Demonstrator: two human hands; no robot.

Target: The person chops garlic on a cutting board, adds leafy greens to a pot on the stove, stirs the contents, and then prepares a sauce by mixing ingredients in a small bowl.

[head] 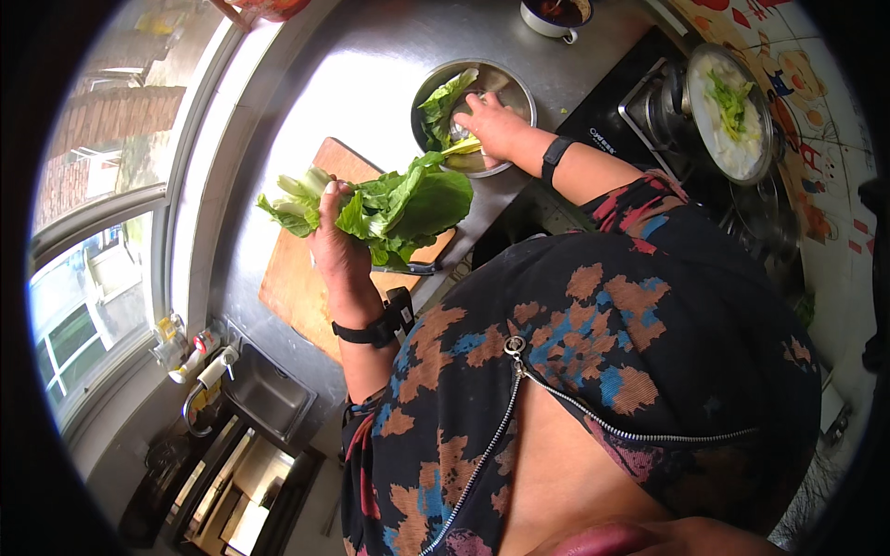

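Note:
My left hand (pixel 338 243) grips a bunch of leafy greens (pixel 410 208), its pale stalks beside the thumb and its leaves spreading to the right. Beneath it lies a wooden cutting board (pixel 292 278). Partly covered by the leaves, a knife (pixel 423 267) rests at the board's near edge. My right hand (pixel 494 128) reaches into a stainless steel bowl (pixel 530 97), fingers bent downward. Inside that bowl, a green leaf (pixel 445 101) leans on the left wall. A yellowish stalk (pixel 462 146) runs under my right palm; whether the fingers pinch it is hidden.
A pan of white food topped with chopped greens (pixel 730 104) stands on the black stove (pixel 598 118) at right. An enamel mug (pixel 549 24) with dark contents sits at the back. A sink (pixel 268 389) with a faucet (pixel 198 403) is at lower left, below the window (pixel 104 208).

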